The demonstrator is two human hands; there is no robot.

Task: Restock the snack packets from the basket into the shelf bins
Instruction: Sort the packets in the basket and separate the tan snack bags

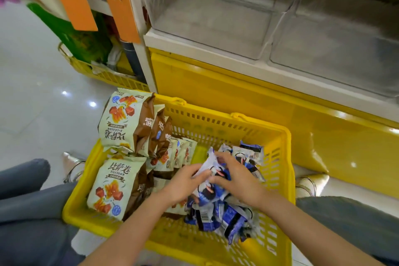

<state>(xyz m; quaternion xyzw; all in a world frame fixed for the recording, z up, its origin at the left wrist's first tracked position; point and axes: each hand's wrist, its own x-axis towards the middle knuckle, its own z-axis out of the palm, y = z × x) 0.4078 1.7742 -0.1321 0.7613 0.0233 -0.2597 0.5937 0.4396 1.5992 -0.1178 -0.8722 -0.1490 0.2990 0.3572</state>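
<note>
Above, clear bins (pixel 216 17) side by side on a white shelf (pixel 194 49). Below, on the floor against the shelf's yellow base, a yellow basket (pixel 287 157).

In the basket's left half, big cream-and-brown packets (pixel 121 125), long axes running from the person toward the shelf. Far one printed "BISAJUAN" upside down, top end toward the person. Near one (pixel 116 185) reading "比萨卷 BISAJUAN" upright, top end toward the shelf. Between them and the basket's middle, smaller ones of the same design, standing on edge in a row.

In the right half, a loose heap of small blue-and-white packets (pixel 226 218), pointing every way, print too blurred to read.

Over the heap, one such packet (pixel 208 163) lifted and tilted, upper corner toward the shelf. Pinched at its left edge by the left hand (pixel 183 182), gripped on its right by the curled fingers of the right hand (pixel 236 177). Hands close together.
</note>
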